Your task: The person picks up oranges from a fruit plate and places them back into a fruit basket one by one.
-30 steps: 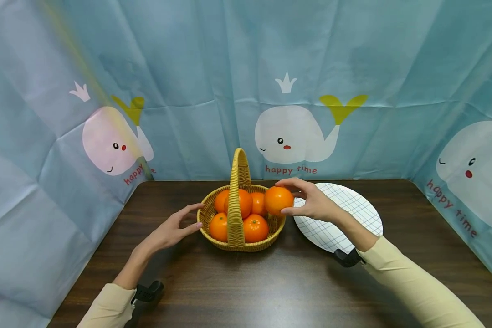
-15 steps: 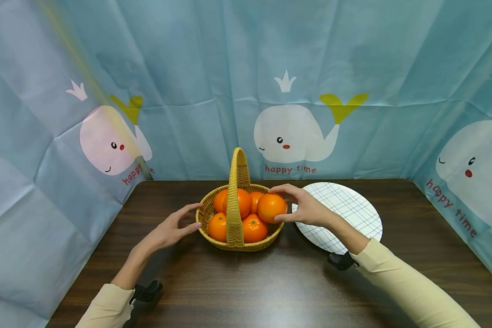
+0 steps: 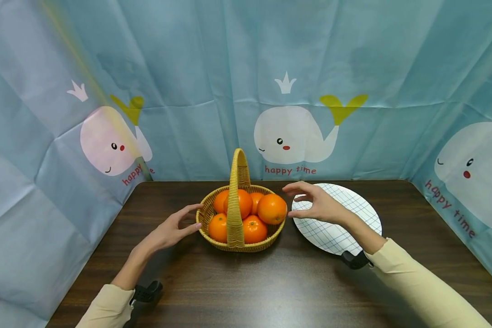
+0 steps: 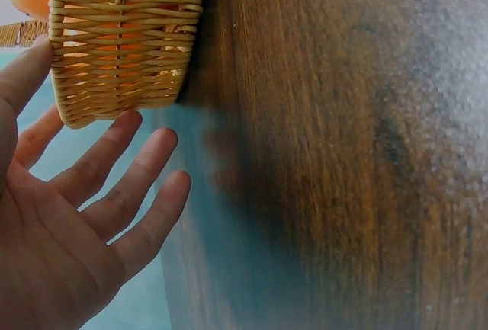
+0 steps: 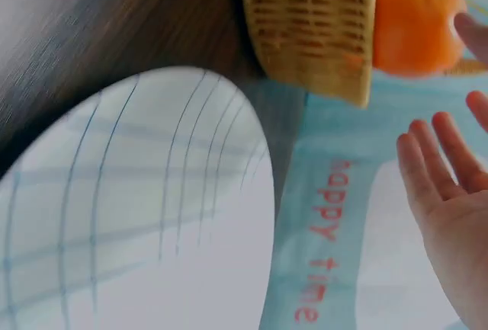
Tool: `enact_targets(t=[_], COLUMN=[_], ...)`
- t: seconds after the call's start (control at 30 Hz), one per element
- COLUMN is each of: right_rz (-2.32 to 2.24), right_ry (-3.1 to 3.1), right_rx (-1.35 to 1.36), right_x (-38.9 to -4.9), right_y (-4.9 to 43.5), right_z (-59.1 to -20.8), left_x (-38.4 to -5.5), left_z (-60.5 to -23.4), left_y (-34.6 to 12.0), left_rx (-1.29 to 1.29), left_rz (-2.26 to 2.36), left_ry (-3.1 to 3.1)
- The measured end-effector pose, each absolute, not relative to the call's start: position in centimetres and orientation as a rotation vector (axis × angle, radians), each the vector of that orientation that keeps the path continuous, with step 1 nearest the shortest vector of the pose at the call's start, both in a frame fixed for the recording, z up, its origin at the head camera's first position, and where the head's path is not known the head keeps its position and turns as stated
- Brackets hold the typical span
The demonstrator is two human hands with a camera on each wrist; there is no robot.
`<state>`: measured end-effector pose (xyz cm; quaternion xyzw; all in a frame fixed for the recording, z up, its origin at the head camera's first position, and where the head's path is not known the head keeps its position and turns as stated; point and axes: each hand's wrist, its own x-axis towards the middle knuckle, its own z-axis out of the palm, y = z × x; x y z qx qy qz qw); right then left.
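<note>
A wicker basket with a tall handle holds several oranges on the dark wooden table. One orange lies at the basket's right rim. My right hand hovers just right of that orange, over the edge of the checked plate, fingers loosely spread and empty. My left hand rests against the basket's left side with straight fingers; the left wrist view shows the fingers beside the wicker wall. In the right wrist view the orange sits above the weave.
A blue whale-print curtain closes off the back and both sides of the table. The white plate with a blue grid lies right of the basket with nothing on it. Bare dark tabletop stretches in front.
My right hand lowered the orange into the basket's right side, let go of it and drew back to the right. The left hand stayed at the basket.
</note>
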<state>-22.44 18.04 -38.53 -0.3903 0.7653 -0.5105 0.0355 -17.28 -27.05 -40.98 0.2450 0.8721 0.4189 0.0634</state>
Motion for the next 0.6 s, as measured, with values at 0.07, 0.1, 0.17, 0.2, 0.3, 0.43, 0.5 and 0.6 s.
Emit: enact_targets(t=[0.07,0.1,0.17,0.2,0.3,0.43,0.5,0.6], right_rz=[-1.572,-1.574,-1.577,-1.576,-1.554,-1.527,-1.492,-1.363], right_ry=[2.389,2.407,2.439,2.454,2.508,2.560,2.612,2.792], right_rx=[-1.177,-1.168,-1.142,-1.131,-1.090,-1.044,-1.035,-1.063], right_x=[-22.4,-22.4,-22.4,-22.4,-22.3,-22.1,-21.9,-21.8], right_y=[19.0,19.5,20.3,20.8,21.9,23.4,24.0,25.1], right_z=[-38.6,-38.6,-38.8,-38.9,-39.2,-39.4,-39.5,-39.7], left_x=[-17.3,-17.4,-17.4,-17.4,-17.4,-17.0,-16.7,-16.3], left_z=[-41.0,-41.1,-41.1,-41.1,-41.1,-40.9,-40.6,-40.3], left_y=[-27.0,-27.0,-27.0,-27.1,-27.1,-27.1,-27.1,-27.4], left_rx=[0.746,0.748,0.757,0.764,0.759,0.715,0.655,0.579], left_rz=[1.264,1.267,1.268,1.268,1.268,1.237,1.223,1.205], left_ry=[2.634,2.634,2.634,2.632,2.630,2.642,2.653,2.668])
